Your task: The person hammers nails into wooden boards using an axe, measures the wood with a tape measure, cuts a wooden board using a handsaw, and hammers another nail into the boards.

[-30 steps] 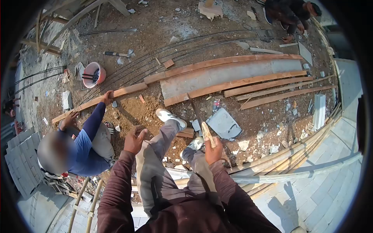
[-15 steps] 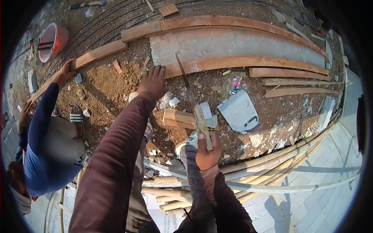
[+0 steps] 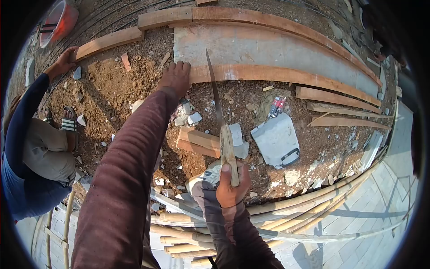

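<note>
My right hand (image 3: pixel 233 184) grips the pale wooden handle of a handsaw (image 3: pixel 216 98). Its narrow, tapering blade points away from me and crosses over the near wooden plank (image 3: pixel 268 75) close to that plank's left end. Whether blade and wood touch, I cannot tell. My left hand (image 3: pixel 175 78) is closed over the plank's left end, fingers on the far side. Below the blade, short wood blocks (image 3: pixel 197 142) lie on the soil beside my foot. Right of the saw handle rests a pale flat slab (image 3: pixel 275 141).
A grey board (image 3: pixel 268 47) lies between the near plank and a far timber (image 3: pixel 277 20). At left another person's hand (image 3: pixel 65 62) holds a timber length (image 3: pixel 107 44). A red bucket (image 3: pixel 60 24) stands upper left. Bamboo poles (image 3: pixel 304 195) cross near my legs.
My view has shifted, so the planks appear higher and the slab lower. Both my hands keep their holds. The other person has moved toward the left edge, one hand still at the timber.
</note>
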Demonstrator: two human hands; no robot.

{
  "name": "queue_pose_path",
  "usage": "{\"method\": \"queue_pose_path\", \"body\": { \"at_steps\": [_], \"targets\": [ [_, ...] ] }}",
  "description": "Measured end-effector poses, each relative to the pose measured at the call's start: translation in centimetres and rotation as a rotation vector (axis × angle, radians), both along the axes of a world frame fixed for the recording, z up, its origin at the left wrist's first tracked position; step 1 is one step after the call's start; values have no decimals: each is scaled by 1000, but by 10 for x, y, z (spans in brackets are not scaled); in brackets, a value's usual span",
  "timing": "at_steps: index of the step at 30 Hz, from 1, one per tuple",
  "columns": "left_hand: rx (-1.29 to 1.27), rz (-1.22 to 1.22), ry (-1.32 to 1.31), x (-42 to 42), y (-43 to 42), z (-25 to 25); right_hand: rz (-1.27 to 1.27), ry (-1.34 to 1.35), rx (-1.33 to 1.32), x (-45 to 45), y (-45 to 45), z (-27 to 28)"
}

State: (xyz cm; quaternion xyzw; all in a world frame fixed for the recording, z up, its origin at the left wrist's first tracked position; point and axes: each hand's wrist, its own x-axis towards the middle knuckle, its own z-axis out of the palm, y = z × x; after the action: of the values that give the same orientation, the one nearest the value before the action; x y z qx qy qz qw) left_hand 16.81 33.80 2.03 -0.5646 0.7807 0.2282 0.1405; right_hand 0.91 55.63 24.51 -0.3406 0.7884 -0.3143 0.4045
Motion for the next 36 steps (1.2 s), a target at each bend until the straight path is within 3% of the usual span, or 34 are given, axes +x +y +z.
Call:
{"method": "queue_pose_path", "body": {
  "at_steps": [4,7,14,17,20,25,30,33,36],
  "targets": [
    [5,-3,-11,-1,-4,4,7,-51,31,-2,-5,-3],
    [-10,0,-1,-1,-3,1,69,67,-67,-2,1,-11],
    [7,-9,-9,-1,-4,2,156,68,71,-17,38,1],
    [-18,-19,28,1,-3,-1,121,57,80,-12,13,-21],
    [-21,-70,62,5,-5,3,88,-62,-33,-2,-38,-77],
    [-35,-94,78,7,-7,4,101,85,-106,-14,48,-21],
    [-75,-72,114,6,-3,-7,160,41,-22,-24,26,-86],
    [-57,-102,128,8,11,-12,93,-57,14,-20,29,-66],
    [-101,-121,156,11,-1,-12,145,70,-139,-24,97,-69]
  ]
}}
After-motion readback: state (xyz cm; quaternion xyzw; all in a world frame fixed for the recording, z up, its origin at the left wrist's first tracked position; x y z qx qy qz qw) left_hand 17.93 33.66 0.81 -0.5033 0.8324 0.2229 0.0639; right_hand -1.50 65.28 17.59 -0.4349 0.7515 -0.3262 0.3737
